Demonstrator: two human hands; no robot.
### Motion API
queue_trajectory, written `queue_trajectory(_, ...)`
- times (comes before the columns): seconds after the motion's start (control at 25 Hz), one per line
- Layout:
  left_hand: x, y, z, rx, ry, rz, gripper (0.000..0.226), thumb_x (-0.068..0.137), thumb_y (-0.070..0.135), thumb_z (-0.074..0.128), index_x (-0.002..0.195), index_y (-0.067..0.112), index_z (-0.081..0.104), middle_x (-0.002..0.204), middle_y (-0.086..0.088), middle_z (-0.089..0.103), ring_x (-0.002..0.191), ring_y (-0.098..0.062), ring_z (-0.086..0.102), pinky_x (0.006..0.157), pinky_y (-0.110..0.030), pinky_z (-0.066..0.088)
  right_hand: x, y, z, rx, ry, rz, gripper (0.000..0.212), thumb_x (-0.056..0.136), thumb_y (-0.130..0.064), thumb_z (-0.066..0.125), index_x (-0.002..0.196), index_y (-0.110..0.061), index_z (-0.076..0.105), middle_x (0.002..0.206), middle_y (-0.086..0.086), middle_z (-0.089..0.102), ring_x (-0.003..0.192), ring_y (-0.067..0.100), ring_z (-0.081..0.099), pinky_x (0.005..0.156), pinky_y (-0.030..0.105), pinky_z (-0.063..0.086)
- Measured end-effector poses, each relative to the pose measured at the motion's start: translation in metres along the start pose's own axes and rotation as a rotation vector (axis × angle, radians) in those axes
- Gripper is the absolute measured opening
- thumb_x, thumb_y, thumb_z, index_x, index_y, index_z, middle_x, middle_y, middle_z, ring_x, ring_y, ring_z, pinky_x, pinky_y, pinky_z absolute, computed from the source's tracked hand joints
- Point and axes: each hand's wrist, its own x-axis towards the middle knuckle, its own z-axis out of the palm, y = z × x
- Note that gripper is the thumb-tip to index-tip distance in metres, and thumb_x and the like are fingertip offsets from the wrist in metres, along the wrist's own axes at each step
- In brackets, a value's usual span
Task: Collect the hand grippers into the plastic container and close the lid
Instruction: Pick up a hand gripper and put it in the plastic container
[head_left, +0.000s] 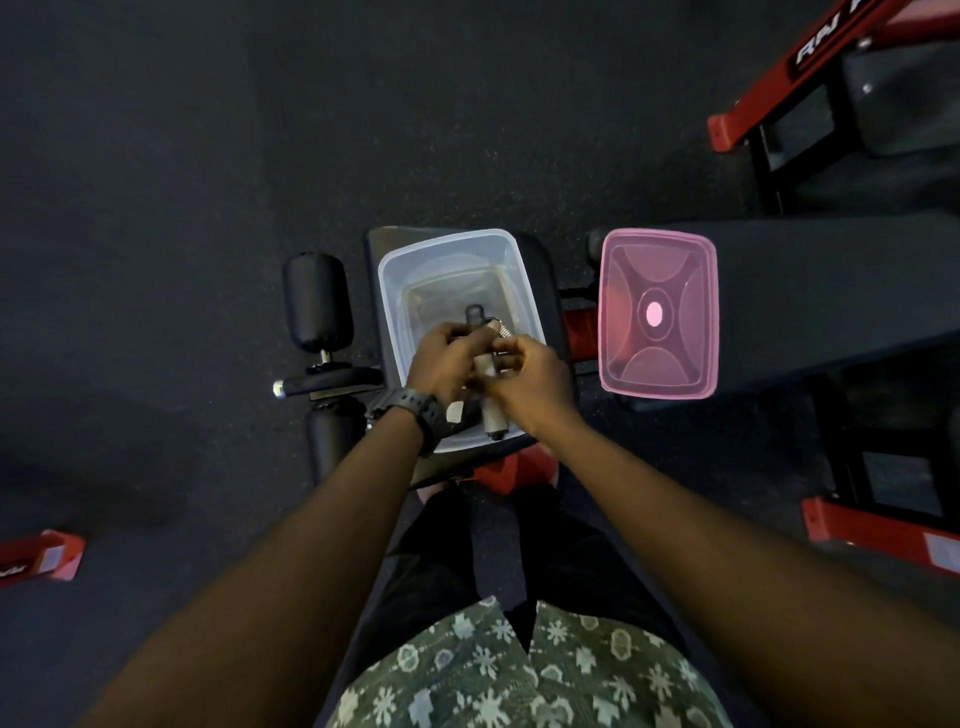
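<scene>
— Patterned green shirt (524, 670) sits closest, then dark trousers astride a black padded desk (540, 270). And the floor?

— Dark speckled rubber floor (156, 156), red gym frames (810, 78) around; white letters "RN" on one.

— The hands?

— Left hand (441, 358) and right hand (530, 376) both grip a hand gripper (488, 379) over the clear plastic container (447, 254). Pink lid (657, 314) lies just beside, on another pad.
</scene>
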Motion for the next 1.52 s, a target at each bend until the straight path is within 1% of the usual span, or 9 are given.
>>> queue_trajectory(0.08,-0.002,-0.001,-0.002,-0.151,-0.047,0.007,0.022,0.084,0.011,0.067,0.103,0.003,0.058,0.084,-0.015,0.065,0.067,-0.027,0.070,0.067,-0.044,0.062,-0.007,-0.008,0.006,-0.001,-0.088,-0.045,0.033,0.077,-0.013,0.078,0.110,-0.014,0.070,0.089,-0.002,0.073,0.080,0.012,0.070,0.078,0.029,0.058)
queue_trajectory(0.2,0.009,-0.004,-0.009,-0.059,-0.020,0.015,0.021,0.086,-0.002,0.053,0.106,0.003,0.057,0.093,-0.020,0.064,0.089,-0.041,0.069,0.080,-0.058,0.058,-0.008,-0.003,0.002,-0.228,0.008,-0.047,0.031,0.078,-0.009,0.071,0.109,-0.013,0.073,0.093,0.003,0.076,0.086,0.020,0.071,0.081,0.034,0.058)
queue_trajectory(0.36,0.015,0.003,0.000,0.056,-0.006,-0.009,0.025,0.088,-0.002,0.046,0.110,0.005,0.056,0.094,-0.014,0.063,0.082,-0.026,0.063,0.074,-0.045,0.056,-0.002,0.011,-0.011,-0.629,0.101,-0.017,0.028,0.083,-0.029,0.075,0.103,-0.010,0.070,0.098,0.016,0.071,0.092,0.037,0.069,0.074,0.036,0.053)
queue_trajectory(0.64,0.042,-0.018,0.008,0.143,0.062,0.016,0.037,0.082,0.004,0.052,0.118,-0.003,0.060,0.103,-0.018,0.065,0.094,-0.030,0.061,0.079,-0.034,0.053,0.008,0.013,-0.004,-0.614,0.009,0.026,0.031,0.080,-0.034,0.070,0.093,-0.007,0.073,0.100,0.021,0.070,0.094,0.040,0.067,0.069,0.033,0.047)
queue_trajectory(0.8,0.042,-0.027,0.008,0.201,0.025,0.137,0.038,0.087,0.004,0.054,0.123,0.010,0.063,0.112,-0.011,0.069,0.105,-0.027,0.065,0.096,-0.038,0.053,0.010,0.014,0.001,-0.771,0.002,-0.036,0.028,0.084,-0.024,0.072,0.104,-0.005,0.069,0.109,0.020,0.068,0.102,0.042,0.066,0.079,0.039,0.054)
queue_trajectory(0.96,0.068,-0.046,0.005,0.519,0.121,0.252,0.053,0.071,0.033,0.061,0.122,0.020,0.067,0.118,-0.015,0.067,0.111,-0.031,0.064,0.099,-0.042,0.052,0.013,0.018,0.003,-0.877,0.020,-0.074,0.017,0.091,-0.012,0.063,0.105,-0.003,0.066,0.109,0.019,0.067,0.102,0.041,0.066,0.077,0.040,0.051)
queue_trajectory(1.16,0.051,-0.025,0.007,0.535,0.046,0.194,0.046,0.082,0.003,0.065,0.127,0.012,0.061,0.122,-0.009,0.068,0.107,-0.024,0.064,0.084,-0.023,0.044,0.017,0.021,0.014,-0.951,-0.037,-0.087,0.017,0.094,-0.010,0.060,0.109,-0.004,0.066,0.109,0.016,0.067,0.103,0.036,0.066,0.075,0.037,0.049)
queue_trajectory(1.32,0.063,-0.013,0.003,0.423,0.028,0.111,0.051,0.088,0.015,0.063,0.138,0.014,0.054,0.128,-0.009,0.065,0.112,-0.025,0.063,0.095,-0.033,0.052,0.019,0.028,0.020,-1.014,-0.025,-0.111,0.016,0.094,-0.005,0.058,0.108,-0.004,0.067,0.108,0.013,0.068,0.103,0.032,0.068,0.074,0.037,0.051)
queue_trajectory(1.52,0.068,-0.009,-0.004,0.313,0.006,0.072,0.034,0.089,0.000,0.059,0.122,0.005,0.062,0.095,-0.012,0.068,0.069,-0.019,0.061,0.043,-0.015,0.043,0.024,0.027,0.025,-1.046,-0.029,-0.130,0.017,0.093,0.000,0.057,0.107,-0.002,0.067,0.107,0.014,0.069,0.102,0.033,0.068,0.072,0.036,0.048)
